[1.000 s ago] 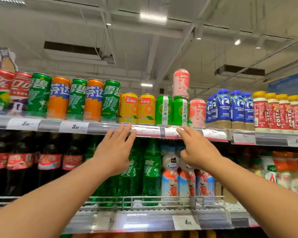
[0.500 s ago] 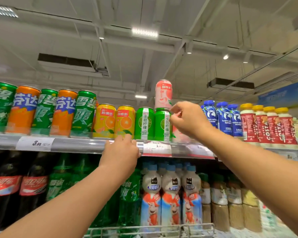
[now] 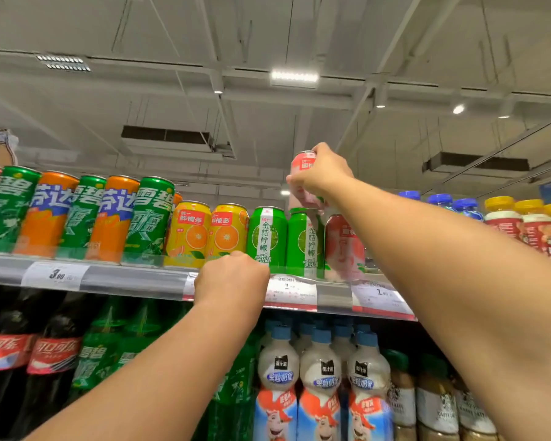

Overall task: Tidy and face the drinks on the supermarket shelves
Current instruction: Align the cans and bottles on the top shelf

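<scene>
Since half a second ago our right hand point(image 3: 320, 173) has risen from the lower cans to the stacked pink can point(image 3: 303, 179), and our fingers now curl around its body, grasping it. That can sits on top of a green kumquat-lemon can point(image 3: 304, 240), at about one o'clock from our left hand point(image 3: 233, 280). Our left hand keeps its place on the front edge of the top shelf point(image 3: 134, 280), fingers curled over the rail, gripping it.

On the top shelf we count two yellow orange-drink cans point(image 3: 207, 232), two green kumquat-lemon cans, and a second pink can point(image 3: 344, 246) at three o'clock from them, half hidden by our right forearm. To nine o'clock stand three green Sprite cans point(image 3: 80, 214) alternating with two orange Fanta cans point(image 3: 42, 214). Below, three milk-drink bottles point(image 3: 320, 380) front their row, with two cola bottles point(image 3: 29, 354) towards eight o'clock.
</scene>
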The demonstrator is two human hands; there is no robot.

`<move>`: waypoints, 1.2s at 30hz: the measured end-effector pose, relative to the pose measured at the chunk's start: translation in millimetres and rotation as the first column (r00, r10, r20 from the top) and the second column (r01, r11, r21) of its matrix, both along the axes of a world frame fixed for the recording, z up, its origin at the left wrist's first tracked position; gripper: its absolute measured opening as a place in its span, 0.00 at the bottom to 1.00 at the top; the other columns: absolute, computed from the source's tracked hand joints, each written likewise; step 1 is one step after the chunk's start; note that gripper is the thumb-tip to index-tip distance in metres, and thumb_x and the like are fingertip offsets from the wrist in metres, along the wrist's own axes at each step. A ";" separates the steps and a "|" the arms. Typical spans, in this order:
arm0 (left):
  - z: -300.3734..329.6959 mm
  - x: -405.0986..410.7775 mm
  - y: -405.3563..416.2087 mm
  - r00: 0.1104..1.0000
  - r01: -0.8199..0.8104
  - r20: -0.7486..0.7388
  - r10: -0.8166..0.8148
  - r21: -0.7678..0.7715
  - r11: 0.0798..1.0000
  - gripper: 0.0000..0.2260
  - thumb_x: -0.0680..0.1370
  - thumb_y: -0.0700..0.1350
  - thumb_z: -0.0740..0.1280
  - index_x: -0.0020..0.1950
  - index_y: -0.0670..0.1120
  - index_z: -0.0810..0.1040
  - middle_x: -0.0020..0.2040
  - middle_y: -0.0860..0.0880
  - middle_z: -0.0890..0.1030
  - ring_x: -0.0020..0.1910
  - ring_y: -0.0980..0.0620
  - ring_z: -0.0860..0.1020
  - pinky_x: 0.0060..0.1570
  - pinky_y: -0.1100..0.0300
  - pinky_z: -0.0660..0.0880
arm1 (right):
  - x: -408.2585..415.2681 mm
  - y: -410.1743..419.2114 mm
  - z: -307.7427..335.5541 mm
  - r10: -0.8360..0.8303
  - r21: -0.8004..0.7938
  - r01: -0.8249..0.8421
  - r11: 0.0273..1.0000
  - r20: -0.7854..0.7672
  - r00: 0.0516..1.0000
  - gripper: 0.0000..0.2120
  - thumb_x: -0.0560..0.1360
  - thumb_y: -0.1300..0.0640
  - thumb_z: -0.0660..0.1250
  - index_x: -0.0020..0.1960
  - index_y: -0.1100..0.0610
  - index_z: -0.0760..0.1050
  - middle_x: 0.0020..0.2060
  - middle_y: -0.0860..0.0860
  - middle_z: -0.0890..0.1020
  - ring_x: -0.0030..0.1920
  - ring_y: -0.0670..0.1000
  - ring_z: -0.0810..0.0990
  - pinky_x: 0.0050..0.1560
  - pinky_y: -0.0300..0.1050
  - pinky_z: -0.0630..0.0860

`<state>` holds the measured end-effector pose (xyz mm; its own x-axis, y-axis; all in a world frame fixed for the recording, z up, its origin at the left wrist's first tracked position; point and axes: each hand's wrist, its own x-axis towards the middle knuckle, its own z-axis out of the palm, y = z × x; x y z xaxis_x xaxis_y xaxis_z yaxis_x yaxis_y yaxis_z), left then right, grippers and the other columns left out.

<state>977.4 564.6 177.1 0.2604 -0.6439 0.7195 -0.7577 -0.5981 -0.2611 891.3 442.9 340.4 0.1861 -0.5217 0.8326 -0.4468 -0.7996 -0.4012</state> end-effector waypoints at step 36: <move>-13.4 -9.4 1.7 0.982 -0.089 0.172 0.074 0.082 0.993 0.15 0.76 0.38 0.66 0.63 0.44 0.75 0.36 0.46 0.61 0.34 0.44 0.70 0.31 0.54 0.69 | -119.5 -54.2 -89.4 -0.076 -0.028 0.077 0.997 0.041 0.996 0.30 0.63 0.45 0.80 0.60 0.50 0.70 0.49 0.49 0.78 0.47 0.50 0.77 0.39 0.43 0.72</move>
